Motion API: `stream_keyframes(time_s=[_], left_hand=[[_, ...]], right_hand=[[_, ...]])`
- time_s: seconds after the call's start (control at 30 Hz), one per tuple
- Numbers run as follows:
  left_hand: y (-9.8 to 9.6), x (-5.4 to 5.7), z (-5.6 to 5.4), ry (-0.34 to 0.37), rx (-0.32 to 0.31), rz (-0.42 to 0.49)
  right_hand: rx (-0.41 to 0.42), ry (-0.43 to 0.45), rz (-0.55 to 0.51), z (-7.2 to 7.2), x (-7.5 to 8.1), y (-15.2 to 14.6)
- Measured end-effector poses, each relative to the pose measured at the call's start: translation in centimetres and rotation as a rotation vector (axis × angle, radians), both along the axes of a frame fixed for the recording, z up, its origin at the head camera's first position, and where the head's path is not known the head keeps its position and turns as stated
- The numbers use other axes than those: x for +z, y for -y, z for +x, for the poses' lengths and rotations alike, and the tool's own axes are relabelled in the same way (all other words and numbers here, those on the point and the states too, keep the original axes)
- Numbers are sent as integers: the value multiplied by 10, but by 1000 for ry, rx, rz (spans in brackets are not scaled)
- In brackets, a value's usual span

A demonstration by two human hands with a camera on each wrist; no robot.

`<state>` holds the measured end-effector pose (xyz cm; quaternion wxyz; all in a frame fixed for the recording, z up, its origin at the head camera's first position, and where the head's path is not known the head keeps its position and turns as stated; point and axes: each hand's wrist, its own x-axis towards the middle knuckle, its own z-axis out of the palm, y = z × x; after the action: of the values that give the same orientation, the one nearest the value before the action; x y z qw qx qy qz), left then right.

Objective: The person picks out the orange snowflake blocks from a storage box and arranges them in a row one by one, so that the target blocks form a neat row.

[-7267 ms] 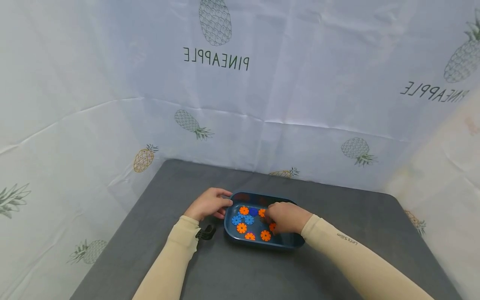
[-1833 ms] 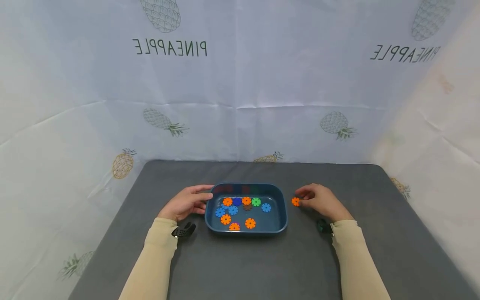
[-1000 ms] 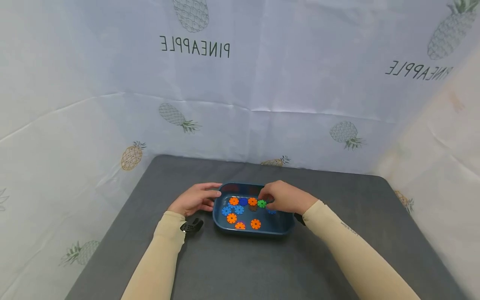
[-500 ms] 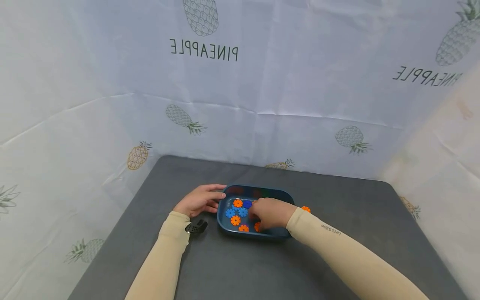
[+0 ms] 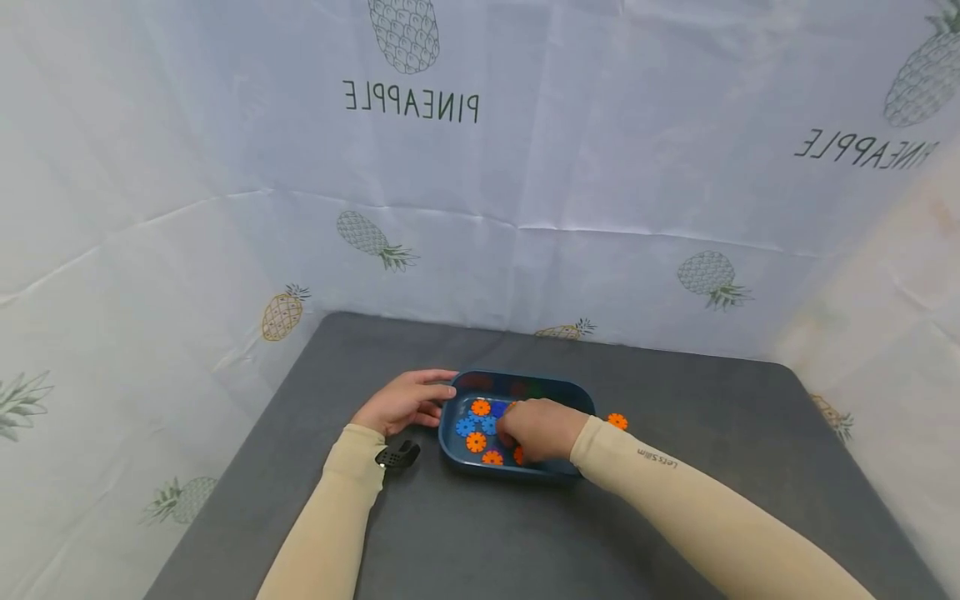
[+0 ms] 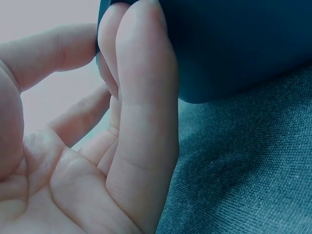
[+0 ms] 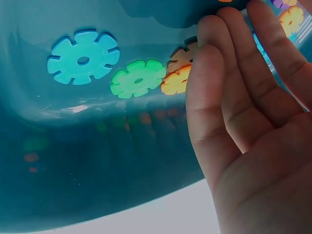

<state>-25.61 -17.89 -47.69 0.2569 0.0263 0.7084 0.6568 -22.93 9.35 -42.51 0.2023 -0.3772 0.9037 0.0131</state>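
A dark blue tray holds several notched plastic building discs: orange, light blue, dark blue, and, in the right wrist view, green and brown. At the tray's left end, the fingers and thumb of my left hand touch its wall and rim. My right hand reaches down over the middle of the tray among the discs. Whether its fingertips pinch one is hidden. To the right of the tray, an orange disc lies on the table.
The grey table extends on all sides of the tray. Behind it hangs a white curtain printed with pineapples. A black strap sits at my left wrist.
My right hand held an orange disc right of the tray, then moved left into it, leaving that disc on the table. My left hand stays at the tray's left end.
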Motion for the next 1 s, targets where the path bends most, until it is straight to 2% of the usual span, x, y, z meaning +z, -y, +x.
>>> stream_keyframes(time_s=[0.33,0.57,1.0], left_hand=[[-2,-1,1,0,9,-6],[-2,0,0,-1,16,-9],[-1,-1,0,6,14,-10]], right_hand=[[-39,47,-19,-3,0,-1],[-30,26,-33,-4,0,-1],[-73,52,-23,-4,0,-1]])
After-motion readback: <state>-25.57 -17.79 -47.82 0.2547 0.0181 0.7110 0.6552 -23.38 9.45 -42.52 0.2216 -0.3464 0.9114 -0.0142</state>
